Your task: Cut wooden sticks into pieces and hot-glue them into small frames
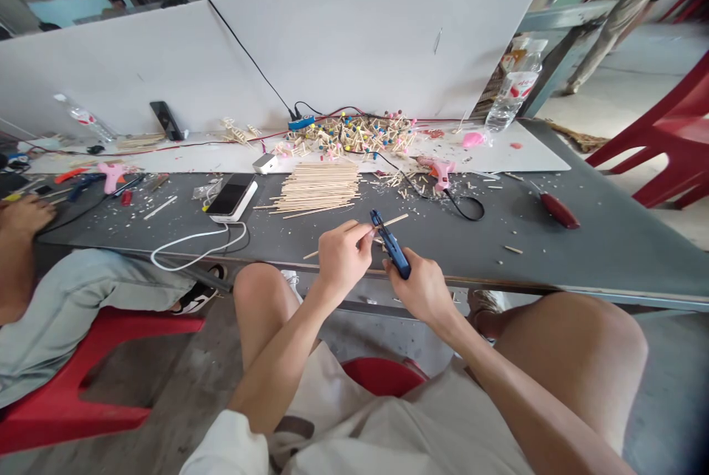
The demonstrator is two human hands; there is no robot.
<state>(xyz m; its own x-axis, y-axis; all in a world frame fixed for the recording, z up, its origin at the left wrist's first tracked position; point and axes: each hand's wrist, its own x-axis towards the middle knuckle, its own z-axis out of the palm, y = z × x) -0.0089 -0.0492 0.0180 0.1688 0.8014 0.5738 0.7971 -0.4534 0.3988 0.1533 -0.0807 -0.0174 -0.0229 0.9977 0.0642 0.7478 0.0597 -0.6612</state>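
My left hand pinches a thin wooden stick just above the table's front edge. Part of that stick pokes out past the jaws of a dark blue hand cutter. My right hand is wrapped round the cutter's handles, and the jaws sit across the stick close to my left fingertips. Whether the jaws touch the stick I cannot tell. Beyond my hands lies a bundle of long wooden sticks side by side. Small cut bits of wood are scattered around it.
Behind are a pile of short sticks with coloured ends, a pink glue gun and a water bottle. A red-handled tool lies right; a phone on a white power bank lies left. A co-worker's hand rests far left.
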